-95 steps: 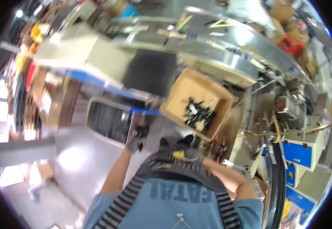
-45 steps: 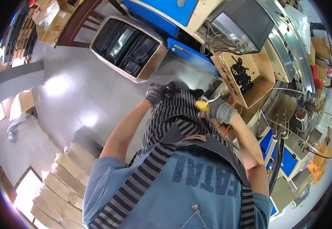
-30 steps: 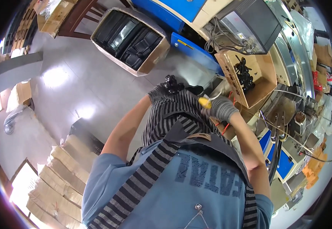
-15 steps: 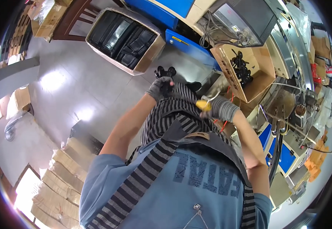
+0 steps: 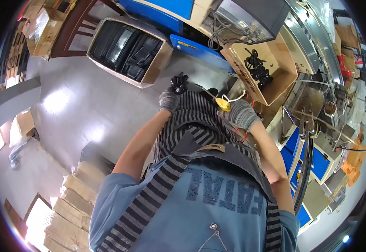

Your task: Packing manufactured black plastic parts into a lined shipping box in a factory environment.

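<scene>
My left hand, in a grey knit glove, is closed on a glossy black part with rounded lobes, held above the floor just past my striped apron. My right hand, gloved alike, grips a yellow-handled tool. Its thin metal shaft points up and left toward the black part, with a gap between them. A white cord loops off the handle beside my fingers. The fingertips of both hands are partly hidden.
An open cardboard box holding several similar black parts stands at the right. Ahead on the left, another carton is packed with black pieces. A blue cabinet door juts out between them. Loose cables hang by a grey machine.
My left hand has turned, and the black part now sticks up beyond its fingers. The tool has moved slightly up, with its shaft now plain to see. The whole view has shifted a little.
</scene>
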`<state>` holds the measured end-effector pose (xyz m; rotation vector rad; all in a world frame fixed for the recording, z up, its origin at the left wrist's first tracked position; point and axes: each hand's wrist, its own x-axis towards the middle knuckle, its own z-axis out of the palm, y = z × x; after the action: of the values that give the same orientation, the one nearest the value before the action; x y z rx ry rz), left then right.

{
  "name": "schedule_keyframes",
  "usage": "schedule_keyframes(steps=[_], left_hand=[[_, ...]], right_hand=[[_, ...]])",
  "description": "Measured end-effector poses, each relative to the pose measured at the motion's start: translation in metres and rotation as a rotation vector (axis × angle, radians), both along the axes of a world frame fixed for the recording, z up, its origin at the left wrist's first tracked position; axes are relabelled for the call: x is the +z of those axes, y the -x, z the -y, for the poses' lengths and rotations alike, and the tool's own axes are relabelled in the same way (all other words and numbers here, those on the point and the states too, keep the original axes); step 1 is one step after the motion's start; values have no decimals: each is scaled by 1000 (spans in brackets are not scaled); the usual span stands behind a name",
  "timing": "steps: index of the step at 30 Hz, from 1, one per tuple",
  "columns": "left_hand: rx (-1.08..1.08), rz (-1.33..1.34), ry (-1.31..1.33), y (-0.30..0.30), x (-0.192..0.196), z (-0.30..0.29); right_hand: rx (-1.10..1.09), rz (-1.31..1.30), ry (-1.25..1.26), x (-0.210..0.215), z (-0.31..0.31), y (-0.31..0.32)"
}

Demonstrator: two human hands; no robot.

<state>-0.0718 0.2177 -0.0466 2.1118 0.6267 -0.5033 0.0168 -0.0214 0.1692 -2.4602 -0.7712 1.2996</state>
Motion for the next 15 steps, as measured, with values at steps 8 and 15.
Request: schedule_keyframes(steps=[8, 15], left_hand=[[-607, 511, -812, -9, 29, -26], [113, 7, 1070, -31, 35, 12]], right_hand=[[225, -219, 237, 32, -4, -10], [95, -220, 135, 24, 54, 24]])
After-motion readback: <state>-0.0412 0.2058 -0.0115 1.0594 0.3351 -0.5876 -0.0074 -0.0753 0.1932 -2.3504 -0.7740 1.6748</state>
